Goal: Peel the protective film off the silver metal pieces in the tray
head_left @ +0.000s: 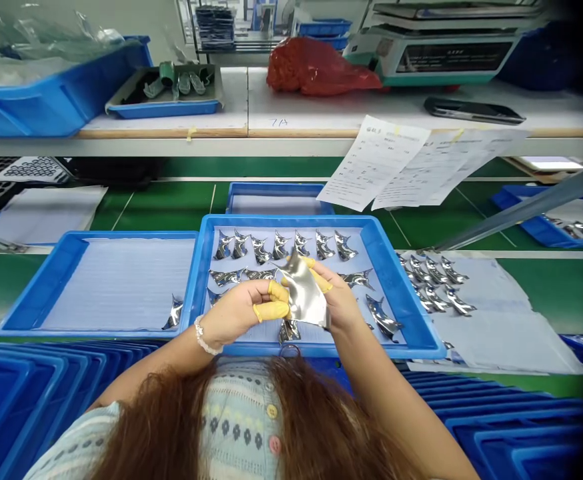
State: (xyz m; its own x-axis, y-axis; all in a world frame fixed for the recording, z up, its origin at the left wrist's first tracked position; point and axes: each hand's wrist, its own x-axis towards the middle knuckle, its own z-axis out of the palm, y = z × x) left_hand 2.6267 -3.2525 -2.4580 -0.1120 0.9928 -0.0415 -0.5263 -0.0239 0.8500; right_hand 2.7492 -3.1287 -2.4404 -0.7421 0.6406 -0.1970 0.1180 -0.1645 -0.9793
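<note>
Between my two hands is a shiny curved metal part (305, 293) with pointed corners, held up over the middle blue tray (411, 333). My left hand (249, 307), in yellow finger cots, pinches its left edge between thumb and fingers. Behind its right side, my right hand (339, 293) grips it, some of those fingers hidden by the metal. Several similar metal parts (345, 245) lie in rows on white paper in the tray below, partly covered by my hands. One more metal part (173, 312) rests in the left blue tray (36, 283), at its right end.
To the right, several metal parts (436, 270) lie on white paper (516, 340). Stacked blue trays (511, 413) stand near my body on both sides. Printed sheets (376, 160) hang from the shelf edge, which bears a scale (436, 57) and a red bag (316, 67).
</note>
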